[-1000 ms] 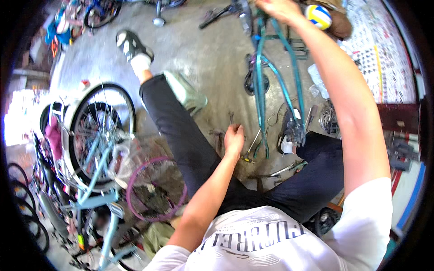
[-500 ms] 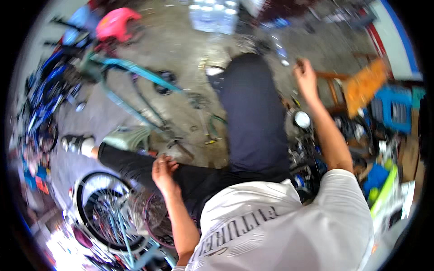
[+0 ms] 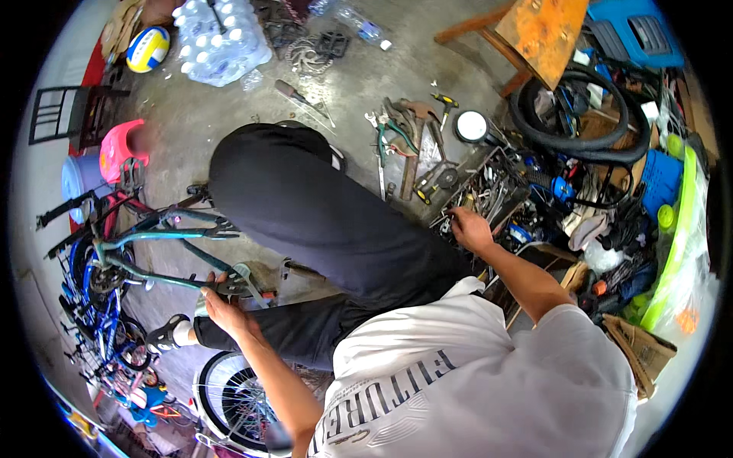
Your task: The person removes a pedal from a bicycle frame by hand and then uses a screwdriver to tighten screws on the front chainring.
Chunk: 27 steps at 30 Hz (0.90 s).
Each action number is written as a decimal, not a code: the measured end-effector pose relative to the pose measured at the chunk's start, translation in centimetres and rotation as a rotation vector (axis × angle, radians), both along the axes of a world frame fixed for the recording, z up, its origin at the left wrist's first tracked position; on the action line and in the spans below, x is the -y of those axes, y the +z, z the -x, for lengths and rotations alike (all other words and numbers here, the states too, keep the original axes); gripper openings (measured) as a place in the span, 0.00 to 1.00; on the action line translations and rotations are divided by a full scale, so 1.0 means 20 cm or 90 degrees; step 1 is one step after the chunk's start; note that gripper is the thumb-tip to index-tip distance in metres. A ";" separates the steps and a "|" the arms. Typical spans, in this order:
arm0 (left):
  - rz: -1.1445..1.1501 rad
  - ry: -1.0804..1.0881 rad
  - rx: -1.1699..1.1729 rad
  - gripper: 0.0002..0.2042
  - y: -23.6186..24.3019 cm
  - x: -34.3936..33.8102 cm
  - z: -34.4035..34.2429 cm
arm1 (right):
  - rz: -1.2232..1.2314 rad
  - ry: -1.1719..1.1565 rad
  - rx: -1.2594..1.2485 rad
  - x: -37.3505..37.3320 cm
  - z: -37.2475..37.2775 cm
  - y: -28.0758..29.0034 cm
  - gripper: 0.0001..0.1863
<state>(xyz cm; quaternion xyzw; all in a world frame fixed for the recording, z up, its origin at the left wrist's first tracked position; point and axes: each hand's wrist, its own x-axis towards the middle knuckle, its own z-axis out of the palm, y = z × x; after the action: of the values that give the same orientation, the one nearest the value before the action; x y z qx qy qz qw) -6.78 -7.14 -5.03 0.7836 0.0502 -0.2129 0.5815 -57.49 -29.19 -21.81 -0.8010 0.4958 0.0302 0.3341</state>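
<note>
My left hand [image 3: 224, 311] is closed on the rear end of a teal bicycle frame [image 3: 164, 233], beside my left knee. The frame lies to the left, over the concrete floor. On the other side, my right hand [image 3: 471, 231] reaches to the near edge of a tool box [image 3: 489, 187] packed with loose wrenches and metal parts. Its fingers curl down among them, and what they hold, if anything, is hidden. Hand tools lie on the floor beyond the box: a hammer [image 3: 412, 141], pliers [image 3: 397, 137] and a yellow-black screwdriver [image 3: 445, 107].
Black tyres [image 3: 580, 114] and a wooden stool [image 3: 542, 38] stand at the far right. Shrink-wrapped water bottles [image 3: 220, 42] and a ball [image 3: 148, 49] are at the far left. A spoked wheel [image 3: 237, 401] lies near left, and blue bicycles [image 3: 114, 324] line the left.
My view has turned toward the right. My right hand has come down from mid-air to the tool box. My left hand has gone from above my thigh to the bicycle frame.
</note>
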 end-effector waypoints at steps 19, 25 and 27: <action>-0.070 -0.006 0.025 0.30 0.00 -0.01 0.03 | -0.142 0.071 -0.111 -0.11 0.14 -0.11 0.16; -0.078 0.000 0.041 0.30 0.00 0.00 0.03 | -0.069 0.034 0.034 0.07 -0.25 -0.07 0.12; -0.085 0.008 0.031 0.30 0.01 0.03 0.04 | -0.072 0.028 0.042 0.06 -0.27 -0.08 0.11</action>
<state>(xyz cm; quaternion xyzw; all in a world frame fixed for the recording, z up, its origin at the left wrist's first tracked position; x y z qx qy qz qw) -7.58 -7.73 -4.76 0.8251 0.0552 -0.1863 0.5305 -52.14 -30.35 -23.31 -0.7921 0.4644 0.0388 0.3942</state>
